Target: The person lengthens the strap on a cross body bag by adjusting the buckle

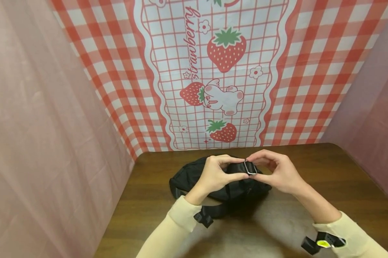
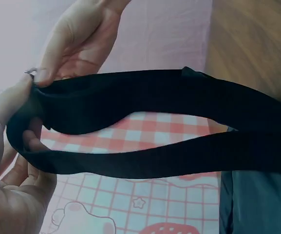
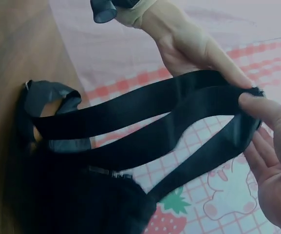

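A black fabric bag (image 1: 189,179) lies on the wooden table, its wide black strap (image 2: 145,92) lifted and looped above it. Both hands meet at a silver metal slider buckle (image 1: 250,167) on that strap. My left hand (image 1: 212,175) pinches the strap at the buckle's left side between thumb and fingers. From the other side, my right hand (image 1: 282,174) pinches the strap at the buckle's right edge. In the right wrist view, several lengths of strap run from the hands down to the bag, where a zipper (image 3: 110,172) shows. The buckle is mostly hidden in both wrist views.
The brown wooden table (image 1: 326,172) extends around the bag. Behind it hangs a red-and-white checked cloth (image 1: 313,82) printed with strawberries. Pink curtains (image 1: 52,143) close off the left and right sides. Small black cameras (image 1: 204,216) sit on both wrists.
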Motion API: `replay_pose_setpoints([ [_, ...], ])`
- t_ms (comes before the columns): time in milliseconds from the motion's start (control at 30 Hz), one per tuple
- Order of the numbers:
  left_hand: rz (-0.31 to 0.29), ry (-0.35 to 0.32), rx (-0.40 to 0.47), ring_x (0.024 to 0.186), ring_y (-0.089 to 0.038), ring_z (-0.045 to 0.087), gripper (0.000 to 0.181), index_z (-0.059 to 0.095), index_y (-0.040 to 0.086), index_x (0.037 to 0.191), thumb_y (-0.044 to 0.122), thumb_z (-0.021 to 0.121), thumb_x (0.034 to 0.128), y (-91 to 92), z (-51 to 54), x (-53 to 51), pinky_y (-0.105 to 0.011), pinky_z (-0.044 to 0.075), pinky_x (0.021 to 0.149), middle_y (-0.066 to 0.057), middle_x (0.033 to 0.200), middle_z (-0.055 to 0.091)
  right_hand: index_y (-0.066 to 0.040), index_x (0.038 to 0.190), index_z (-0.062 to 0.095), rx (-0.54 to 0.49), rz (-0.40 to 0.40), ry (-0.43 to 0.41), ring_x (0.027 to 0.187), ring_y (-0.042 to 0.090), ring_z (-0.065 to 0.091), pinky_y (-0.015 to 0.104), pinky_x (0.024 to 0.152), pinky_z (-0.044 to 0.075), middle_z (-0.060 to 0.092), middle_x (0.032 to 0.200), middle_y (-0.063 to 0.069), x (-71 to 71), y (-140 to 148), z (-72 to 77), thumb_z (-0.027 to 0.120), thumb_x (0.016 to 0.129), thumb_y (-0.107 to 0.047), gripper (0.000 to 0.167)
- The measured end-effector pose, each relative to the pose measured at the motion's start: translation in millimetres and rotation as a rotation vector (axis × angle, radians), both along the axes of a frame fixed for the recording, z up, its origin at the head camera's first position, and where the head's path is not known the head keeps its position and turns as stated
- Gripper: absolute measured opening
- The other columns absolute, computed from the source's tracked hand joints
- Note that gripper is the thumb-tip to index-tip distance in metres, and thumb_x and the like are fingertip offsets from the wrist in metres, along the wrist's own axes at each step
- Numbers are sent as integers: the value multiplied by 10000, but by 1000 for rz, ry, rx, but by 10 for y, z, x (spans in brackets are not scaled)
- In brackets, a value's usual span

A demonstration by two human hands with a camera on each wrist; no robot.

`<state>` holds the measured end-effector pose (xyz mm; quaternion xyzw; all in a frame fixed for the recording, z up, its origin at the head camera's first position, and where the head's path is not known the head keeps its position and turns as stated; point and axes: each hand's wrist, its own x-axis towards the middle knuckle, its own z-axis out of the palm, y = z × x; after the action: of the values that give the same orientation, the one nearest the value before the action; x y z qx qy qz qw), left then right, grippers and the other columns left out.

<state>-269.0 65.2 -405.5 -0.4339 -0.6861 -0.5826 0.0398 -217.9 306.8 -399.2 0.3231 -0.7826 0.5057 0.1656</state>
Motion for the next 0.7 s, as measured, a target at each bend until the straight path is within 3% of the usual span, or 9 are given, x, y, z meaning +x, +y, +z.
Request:
replay_pose_setpoints([
  [200,23,-73,-5,850,18,731,394,802,29,1215,66,910,838,2,-47,36,-215,632,765,-156,1074,806,76,1241,691,-84,36,-77,1157,61,742,236,963,614,738,1234,-60,26,-7,-107,803,797,214,479],
  [400,5,-133,7,905,23,738,415,797,21,1223,65,916,828,23,-26,53,-242,644,798,-180,1106,809,51,1294,674,-85,36,-174,1174,74,742,236,971,612,742,1236,-34,38,-31,-93,799,843,159,480],
  [500,-6,-139,-10,947,9,740,449,787,35,1249,80,924,824,18,-17,36,-238,640,823,-163,1145,810,31,1301,683,-55,21,-163,1146,74,751,224,955,615,752,1223,-37,32,-35,-46,815,832,148,501],
  [700,33,-176,-27,943,-23,775,494,782,70,1281,85,935,811,-75,-29,-4,-230,638,845,-125,1203,806,43,1259,710,-50,-41,-113,1096,50,759,198,914,618,765,1195,-81,9,-56,25,829,821,145,465],
])
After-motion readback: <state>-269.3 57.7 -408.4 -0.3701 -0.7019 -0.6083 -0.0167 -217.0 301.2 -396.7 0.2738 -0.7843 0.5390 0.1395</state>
